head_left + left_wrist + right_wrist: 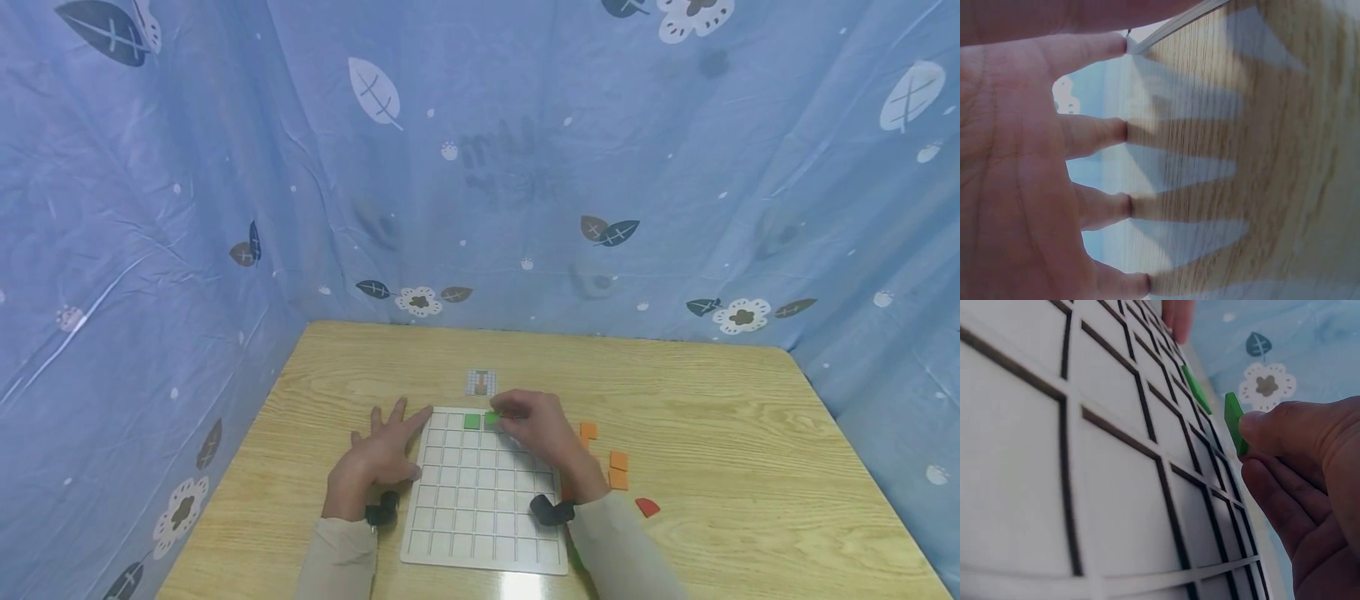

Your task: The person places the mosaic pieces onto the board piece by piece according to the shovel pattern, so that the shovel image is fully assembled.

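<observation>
A white grid board [465,500] lies on the wooden table, with one green square tile [472,422] in its far row. Just to the right of that tile, my right hand [542,429] pinches a second green tile [1234,423] between thumb and fingers, held tilted above the far row in the right wrist view. My left hand [381,450] is spread flat at the board's left side, index fingertip at the far left corner and thumb at the left edge. In the left wrist view its fingertips [1119,130] touch the wood and its palm holds nothing.
A small pattern card [481,382] lies beyond the board's far edge. Several orange tiles [618,461] and a red quarter-round piece [647,507] lie right of the board, some partly hidden by the right forearm. A blue patterned curtain [525,208] hangs behind the table.
</observation>
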`<state>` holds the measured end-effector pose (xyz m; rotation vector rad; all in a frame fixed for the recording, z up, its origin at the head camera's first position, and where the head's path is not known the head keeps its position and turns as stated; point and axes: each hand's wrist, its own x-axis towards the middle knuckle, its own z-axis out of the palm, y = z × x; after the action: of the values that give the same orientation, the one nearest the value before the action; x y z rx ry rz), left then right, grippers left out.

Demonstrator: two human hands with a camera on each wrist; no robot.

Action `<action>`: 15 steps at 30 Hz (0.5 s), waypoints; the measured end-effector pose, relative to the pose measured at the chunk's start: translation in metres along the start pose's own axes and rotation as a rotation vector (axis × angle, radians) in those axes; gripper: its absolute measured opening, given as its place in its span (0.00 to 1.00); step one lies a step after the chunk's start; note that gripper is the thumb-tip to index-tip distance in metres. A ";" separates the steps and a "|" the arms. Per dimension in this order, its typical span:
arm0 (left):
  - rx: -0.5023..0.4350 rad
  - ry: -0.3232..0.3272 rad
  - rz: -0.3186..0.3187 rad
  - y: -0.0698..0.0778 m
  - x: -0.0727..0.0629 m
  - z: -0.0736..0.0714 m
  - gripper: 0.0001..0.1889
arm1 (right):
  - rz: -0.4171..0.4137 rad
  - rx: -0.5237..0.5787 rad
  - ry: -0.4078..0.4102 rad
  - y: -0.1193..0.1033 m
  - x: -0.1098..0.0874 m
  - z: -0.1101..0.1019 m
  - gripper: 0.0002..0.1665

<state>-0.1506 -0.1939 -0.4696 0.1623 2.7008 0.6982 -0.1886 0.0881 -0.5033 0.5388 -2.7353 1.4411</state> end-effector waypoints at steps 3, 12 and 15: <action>-0.005 0.000 0.001 0.001 -0.001 -0.001 0.53 | -0.012 -0.015 0.005 0.003 0.000 0.003 0.18; -0.011 0.001 0.007 0.002 -0.002 -0.001 0.53 | -0.045 -0.054 0.015 0.002 -0.002 0.006 0.17; -0.010 -0.001 0.006 0.002 -0.002 -0.001 0.53 | -0.034 -0.057 0.008 0.000 -0.003 0.007 0.18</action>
<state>-0.1490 -0.1935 -0.4669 0.1688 2.6969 0.7126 -0.1849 0.0835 -0.5073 0.5728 -2.7375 1.3499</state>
